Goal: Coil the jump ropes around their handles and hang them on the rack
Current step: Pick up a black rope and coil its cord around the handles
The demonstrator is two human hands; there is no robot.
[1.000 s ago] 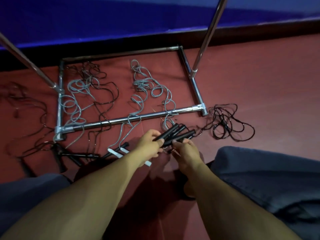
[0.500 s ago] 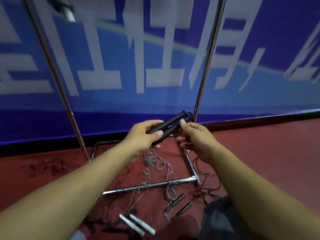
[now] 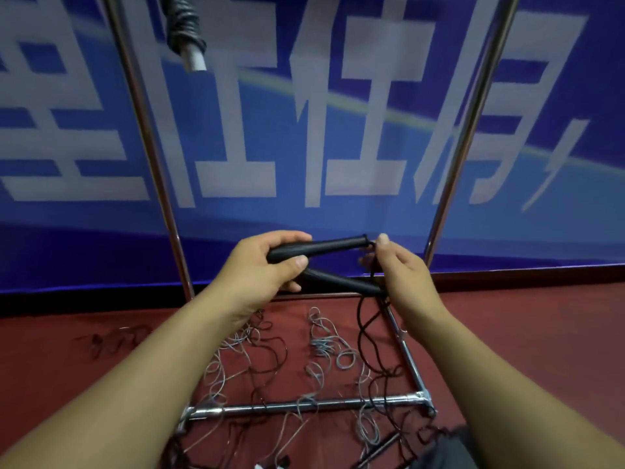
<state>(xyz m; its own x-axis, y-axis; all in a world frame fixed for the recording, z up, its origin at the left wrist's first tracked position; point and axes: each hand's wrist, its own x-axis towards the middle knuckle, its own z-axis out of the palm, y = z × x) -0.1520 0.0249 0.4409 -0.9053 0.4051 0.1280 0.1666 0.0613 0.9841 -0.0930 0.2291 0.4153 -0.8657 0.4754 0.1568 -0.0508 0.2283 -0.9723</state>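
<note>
— So, where are the handles?
— Left hand point(image 3: 260, 269) grips both black handles point(image 3: 324, 247), long axes pointing right. Right hand point(image 3: 399, 265) pinches the black rope point(image 3: 363, 319) at their far tips; it dangles to the floor.

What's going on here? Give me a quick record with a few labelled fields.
left hand: grips two black handles held in a V
right hand: pinches the black rope at the handle ends
rope: hangs down to the floor, not yet coiled
rack: metal frame, base on the red floor
on floor: loose grey ropes and black ones
already hung: one coiled rope, top left
</note>
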